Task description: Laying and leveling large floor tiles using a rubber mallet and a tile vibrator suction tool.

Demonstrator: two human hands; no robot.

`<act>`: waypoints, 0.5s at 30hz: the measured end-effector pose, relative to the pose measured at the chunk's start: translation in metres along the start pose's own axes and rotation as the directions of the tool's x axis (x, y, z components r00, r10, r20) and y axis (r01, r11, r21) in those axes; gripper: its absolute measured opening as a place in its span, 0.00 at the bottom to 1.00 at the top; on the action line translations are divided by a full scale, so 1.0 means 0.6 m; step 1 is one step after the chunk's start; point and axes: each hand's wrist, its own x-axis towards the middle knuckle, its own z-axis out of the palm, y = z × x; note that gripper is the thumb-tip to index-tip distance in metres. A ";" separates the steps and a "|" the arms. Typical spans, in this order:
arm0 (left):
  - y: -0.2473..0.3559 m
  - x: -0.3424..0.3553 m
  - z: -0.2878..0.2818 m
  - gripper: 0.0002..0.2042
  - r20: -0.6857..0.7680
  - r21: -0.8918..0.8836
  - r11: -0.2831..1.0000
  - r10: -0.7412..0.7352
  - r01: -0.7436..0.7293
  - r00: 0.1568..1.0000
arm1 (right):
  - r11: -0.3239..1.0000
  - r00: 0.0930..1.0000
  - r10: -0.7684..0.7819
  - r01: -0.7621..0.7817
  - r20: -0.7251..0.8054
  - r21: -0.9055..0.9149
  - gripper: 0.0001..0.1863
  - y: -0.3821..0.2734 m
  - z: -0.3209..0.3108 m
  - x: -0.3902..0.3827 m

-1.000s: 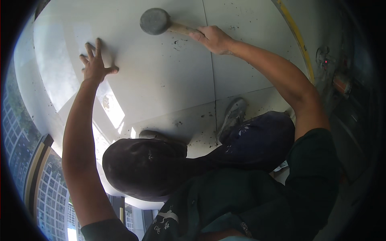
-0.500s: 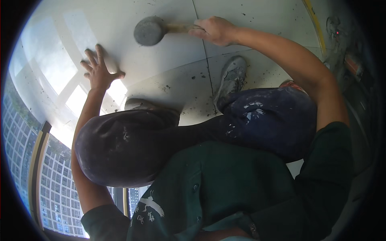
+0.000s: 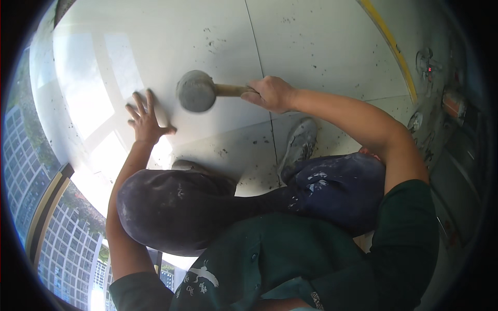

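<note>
My right hand (image 3: 274,95) is wrapped round the wooden handle of a rubber mallet (image 3: 197,92). The mallet's round grey head points left and appears just above the tiles; whether it touches them I cannot tell. My left hand (image 3: 145,120) lies with fingers spread on a glossy pale floor tile (image 3: 171,46), left of the mallet head, holding nothing. A thin dark joint (image 3: 258,52) runs between that tile and the tile on its right, passing near my right hand.
Dark crumbs (image 3: 212,44) are scattered over the tiles. A yellow strip (image 3: 390,44) curves along the right side, with a brick-like reddish block (image 3: 454,105) and clutter beyond it. My grey shoe (image 3: 301,142) stands on the tiles. At left is a window frame (image 3: 47,215).
The whole view has shifted, so the floor, hands and mallet sit lower in the picture. The mallet is still in my right hand, and my left hand stays spread on the tile.
</note>
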 end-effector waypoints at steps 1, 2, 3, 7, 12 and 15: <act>0.007 0.001 -0.003 0.79 0.009 0.023 1.000 -0.010 0.010 1.000 | 0.999 0.998 0.054 -0.054 -0.024 -0.003 0.35 0.009 -0.004 0.014; 0.012 0.003 -0.006 0.79 -0.011 0.017 1.000 -0.009 0.009 1.000 | 0.994 0.993 0.109 -0.109 -0.049 -0.003 0.34 0.020 -0.011 0.026; 0.002 -0.003 -0.006 0.79 0.017 0.027 1.000 -0.010 0.010 1.000 | 0.995 0.994 0.096 -0.096 -0.053 -0.005 0.34 -0.001 -0.023 0.044; -0.013 -0.015 -0.009 0.80 0.050 0.023 0.999 -0.041 0.040 0.998 | 0.977 0.981 -0.091 0.121 -0.173 0.175 0.31 -0.099 -0.101 0.101; 0.004 0.002 -0.018 0.80 0.078 0.031 0.998 -0.060 0.057 0.995 | 0.949 0.875 -0.035 0.180 -0.483 0.259 0.31 -0.070 -0.131 0.203; 0.002 -0.002 -0.023 0.80 0.106 0.041 0.997 -0.076 0.072 0.991 | 0.959 0.931 0.229 -0.165 -0.283 0.232 0.33 -0.049 -0.165 0.264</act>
